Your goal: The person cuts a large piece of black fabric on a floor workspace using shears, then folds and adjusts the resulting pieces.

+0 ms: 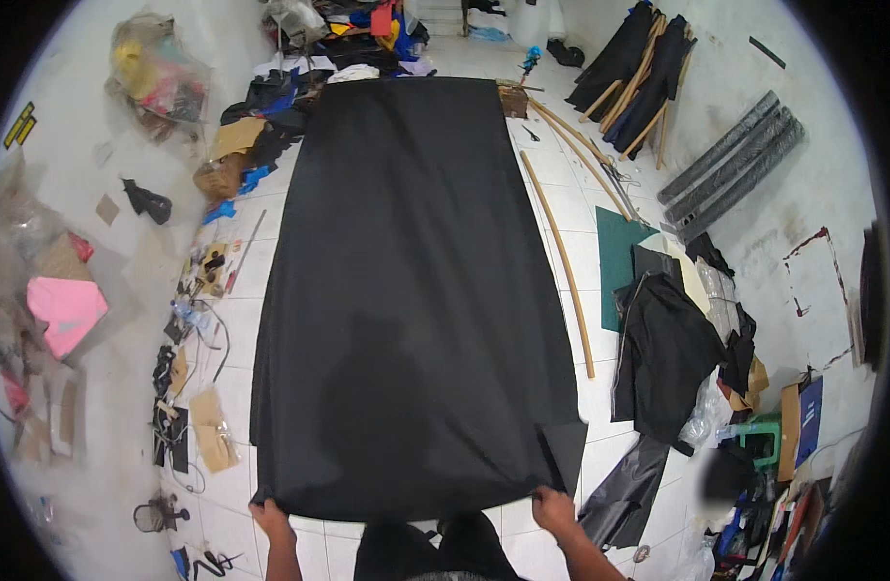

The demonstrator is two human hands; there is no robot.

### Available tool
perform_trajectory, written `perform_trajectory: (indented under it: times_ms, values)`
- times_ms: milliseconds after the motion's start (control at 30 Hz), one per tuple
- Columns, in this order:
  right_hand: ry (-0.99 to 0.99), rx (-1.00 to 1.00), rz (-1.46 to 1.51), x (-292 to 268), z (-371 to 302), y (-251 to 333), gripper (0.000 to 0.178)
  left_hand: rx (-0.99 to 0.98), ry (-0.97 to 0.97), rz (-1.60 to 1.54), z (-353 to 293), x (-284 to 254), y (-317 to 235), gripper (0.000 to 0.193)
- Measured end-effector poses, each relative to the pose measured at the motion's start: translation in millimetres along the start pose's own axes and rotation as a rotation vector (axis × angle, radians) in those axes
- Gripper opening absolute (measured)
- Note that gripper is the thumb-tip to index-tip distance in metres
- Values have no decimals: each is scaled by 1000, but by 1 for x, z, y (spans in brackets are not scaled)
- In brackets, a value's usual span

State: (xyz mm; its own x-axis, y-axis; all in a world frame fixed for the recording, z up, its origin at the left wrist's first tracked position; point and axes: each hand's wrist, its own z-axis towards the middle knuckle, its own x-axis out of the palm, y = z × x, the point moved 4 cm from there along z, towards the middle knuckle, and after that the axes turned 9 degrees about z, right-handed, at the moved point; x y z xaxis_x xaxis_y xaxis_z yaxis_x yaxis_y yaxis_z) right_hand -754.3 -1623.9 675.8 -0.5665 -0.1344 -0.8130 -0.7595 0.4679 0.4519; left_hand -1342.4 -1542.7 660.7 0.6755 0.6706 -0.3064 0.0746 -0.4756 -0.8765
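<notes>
A long sheet of black fabric stretches away from me over the white tiled floor. My left hand pinches its near left corner. At the near edge toward the right, my right hand is closed on the same fabric. Between the two hands the edge sags slightly, just in front of my legs. Close to my right hand, a corner of the cloth is folded over and lies at an angle. Soft ripples run along the sheet, and my shadow falls across its nearer half.
Right of the fabric lie a wooden stick, a green mat and a heap of black cloth. Wrapped rolls lean on the right wall. Along the left are cardboard pieces and cables. Piled fabrics stand at the far end.
</notes>
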Motion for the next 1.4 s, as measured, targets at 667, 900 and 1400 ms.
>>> perform_trajectory:
  times_ms: [667, 900, 1400]
  values:
    - [-261, -408, 44, 388, 299, -208, 56, -246, 523, -49, 273, 233, 441, 14]
    - [-310, -342, -87, 410, 322, -258, 57, -191, 679, -25, 273, 301, 473, 12]
    - [-91, -718, -26, 437, 255, -84, 51, -272, 800, 189, 308, 300, 548, 52]
